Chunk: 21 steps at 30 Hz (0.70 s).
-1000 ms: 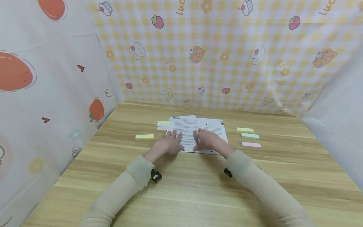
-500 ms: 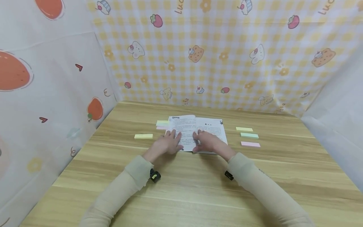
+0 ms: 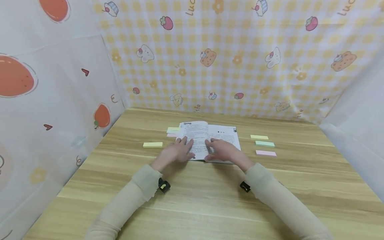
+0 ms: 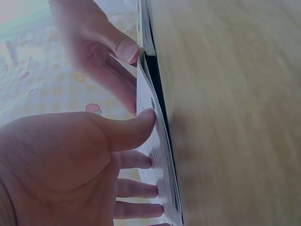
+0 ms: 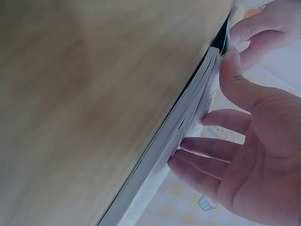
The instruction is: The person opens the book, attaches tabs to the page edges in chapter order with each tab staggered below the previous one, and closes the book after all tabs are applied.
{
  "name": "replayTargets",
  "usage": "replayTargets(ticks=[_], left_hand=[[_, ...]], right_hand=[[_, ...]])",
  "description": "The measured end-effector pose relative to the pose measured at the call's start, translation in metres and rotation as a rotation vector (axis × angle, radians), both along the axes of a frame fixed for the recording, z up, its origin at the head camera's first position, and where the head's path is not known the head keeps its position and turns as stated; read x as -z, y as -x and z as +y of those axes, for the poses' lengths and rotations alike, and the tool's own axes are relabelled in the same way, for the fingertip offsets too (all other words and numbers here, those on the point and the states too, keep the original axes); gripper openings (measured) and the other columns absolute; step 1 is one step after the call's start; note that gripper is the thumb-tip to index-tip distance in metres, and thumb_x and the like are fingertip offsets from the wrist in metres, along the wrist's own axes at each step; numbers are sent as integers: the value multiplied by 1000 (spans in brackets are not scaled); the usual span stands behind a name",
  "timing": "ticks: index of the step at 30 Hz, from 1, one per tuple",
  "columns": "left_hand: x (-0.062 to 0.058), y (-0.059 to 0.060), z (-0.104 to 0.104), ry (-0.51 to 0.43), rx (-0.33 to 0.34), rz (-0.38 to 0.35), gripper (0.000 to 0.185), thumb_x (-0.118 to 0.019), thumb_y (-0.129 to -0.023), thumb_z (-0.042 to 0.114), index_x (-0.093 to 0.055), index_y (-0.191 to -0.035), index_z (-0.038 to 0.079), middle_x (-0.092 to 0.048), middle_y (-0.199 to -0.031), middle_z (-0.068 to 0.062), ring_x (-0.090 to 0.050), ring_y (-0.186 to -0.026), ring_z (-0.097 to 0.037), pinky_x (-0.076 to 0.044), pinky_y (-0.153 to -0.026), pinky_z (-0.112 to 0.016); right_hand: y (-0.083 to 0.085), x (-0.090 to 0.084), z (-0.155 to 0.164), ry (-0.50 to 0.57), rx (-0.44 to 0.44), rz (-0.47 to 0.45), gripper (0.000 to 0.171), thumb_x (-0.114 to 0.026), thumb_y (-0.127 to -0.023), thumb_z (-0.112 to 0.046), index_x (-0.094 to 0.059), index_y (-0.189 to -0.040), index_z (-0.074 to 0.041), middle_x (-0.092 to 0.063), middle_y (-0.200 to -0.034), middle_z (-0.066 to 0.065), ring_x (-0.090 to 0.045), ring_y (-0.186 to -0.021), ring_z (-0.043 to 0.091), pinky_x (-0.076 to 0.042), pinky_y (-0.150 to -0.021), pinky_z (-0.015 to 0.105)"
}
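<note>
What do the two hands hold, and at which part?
Nothing is gripped: left hand and right hand press flat on the open book, near its lower edge.

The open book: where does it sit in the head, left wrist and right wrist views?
Head: open book at table centre, under both hands.
Left wrist: its page edge runs vertically, mid-frame.
Right wrist: its page edge runs diagonally, mid-frame.
Shared landmark: wooden table.

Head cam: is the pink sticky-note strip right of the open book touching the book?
No: the pink sticky-note strip lies apart from the open book, with bare wooden table showing between them.
</note>
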<state>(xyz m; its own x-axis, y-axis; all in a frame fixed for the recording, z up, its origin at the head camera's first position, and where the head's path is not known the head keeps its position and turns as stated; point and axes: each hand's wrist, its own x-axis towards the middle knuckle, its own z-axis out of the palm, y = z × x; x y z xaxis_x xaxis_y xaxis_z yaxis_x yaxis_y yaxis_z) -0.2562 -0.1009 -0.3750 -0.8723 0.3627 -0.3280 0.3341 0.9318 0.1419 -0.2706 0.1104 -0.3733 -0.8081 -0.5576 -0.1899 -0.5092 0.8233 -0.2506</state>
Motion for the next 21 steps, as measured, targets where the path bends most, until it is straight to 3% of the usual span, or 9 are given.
replayTargets(ticks=[21], left_hand=[[-6,1,-3,-79,15,14,73,-46,-105,49,-19,-163,13,-13,-164,-26,-18,-149,-45,-26,-117,-59]], right_hand=[[-5,2,29,87,-16,38,73,-72,-93,-39,-46,-151,-3,-48,-146,28,-46,-135,43,-36,-112,53]])
